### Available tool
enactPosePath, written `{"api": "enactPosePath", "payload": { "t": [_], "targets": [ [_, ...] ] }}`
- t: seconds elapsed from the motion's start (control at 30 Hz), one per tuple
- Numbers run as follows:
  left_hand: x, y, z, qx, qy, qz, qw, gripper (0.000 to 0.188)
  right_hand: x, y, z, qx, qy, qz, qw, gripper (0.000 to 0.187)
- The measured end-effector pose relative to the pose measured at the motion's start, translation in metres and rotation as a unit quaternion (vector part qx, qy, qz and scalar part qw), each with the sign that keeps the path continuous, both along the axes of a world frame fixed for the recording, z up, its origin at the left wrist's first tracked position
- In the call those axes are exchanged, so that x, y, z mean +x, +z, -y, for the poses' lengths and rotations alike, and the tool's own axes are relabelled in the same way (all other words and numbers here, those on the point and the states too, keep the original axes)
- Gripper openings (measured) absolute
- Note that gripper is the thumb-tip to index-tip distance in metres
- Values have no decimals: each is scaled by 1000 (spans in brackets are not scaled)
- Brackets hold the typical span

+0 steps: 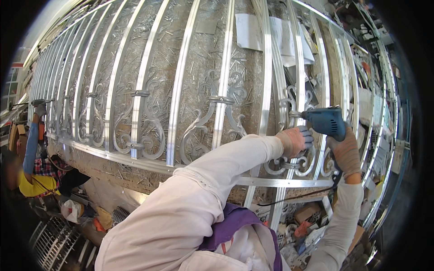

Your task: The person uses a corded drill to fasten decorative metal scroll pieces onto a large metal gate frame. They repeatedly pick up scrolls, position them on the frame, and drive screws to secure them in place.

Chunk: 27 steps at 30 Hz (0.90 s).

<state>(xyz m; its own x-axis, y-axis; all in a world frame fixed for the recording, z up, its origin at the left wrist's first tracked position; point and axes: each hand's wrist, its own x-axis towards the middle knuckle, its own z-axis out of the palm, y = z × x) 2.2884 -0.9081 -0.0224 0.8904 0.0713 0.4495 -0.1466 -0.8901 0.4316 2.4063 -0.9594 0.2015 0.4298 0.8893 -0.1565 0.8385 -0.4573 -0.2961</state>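
My right hand (345, 151), in a knitted work glove, grips the handle of a blue power drill (327, 123). The drill points left, and its tip meets the collar of a silver scroll ornament (304, 168) on an upright metal bar (299, 67). Just below the drill's nose, my left hand (296, 141), gloved with dark fingertips, curls round the middle of that ornament. The hand covers part of the scroll and bar. More scroll ornaments (135, 115) sit on neighbouring bars of the long metal railing, which has a flat bottom rail (298, 183).
Loose screws or rivets litter the worn board (199, 54) under the railing. White paper sheets (248, 31) lie beneath the bars at the top. A black cord (294, 197) trails from the drill. At far left, a co-worker's arm (32, 140) reaches to the railing. Clutter (309, 221) fills the floor below.
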Motion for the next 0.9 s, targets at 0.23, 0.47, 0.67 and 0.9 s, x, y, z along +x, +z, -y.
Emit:
{"api": "enactPosePath", "payload": {
  "t": [0.23,0.47,0.67,0.9],
  "targets": [
    [4,-3,2,27,-5,-20,999,45,7,-4,29,51,-47,-67,995,58],
    [-8,10,-14,13,-22,-118,993,56,-25,16,71,228,-262,-333,877,38],
    [-67,66,-18,-31,-95,-124,987,50,-38,-64,138,406,-394,-455,688,36],
    [-205,94,-204,-189,379,130,897,28,-60,-122,166,434,-455,-482,610,43]
  ]
}}
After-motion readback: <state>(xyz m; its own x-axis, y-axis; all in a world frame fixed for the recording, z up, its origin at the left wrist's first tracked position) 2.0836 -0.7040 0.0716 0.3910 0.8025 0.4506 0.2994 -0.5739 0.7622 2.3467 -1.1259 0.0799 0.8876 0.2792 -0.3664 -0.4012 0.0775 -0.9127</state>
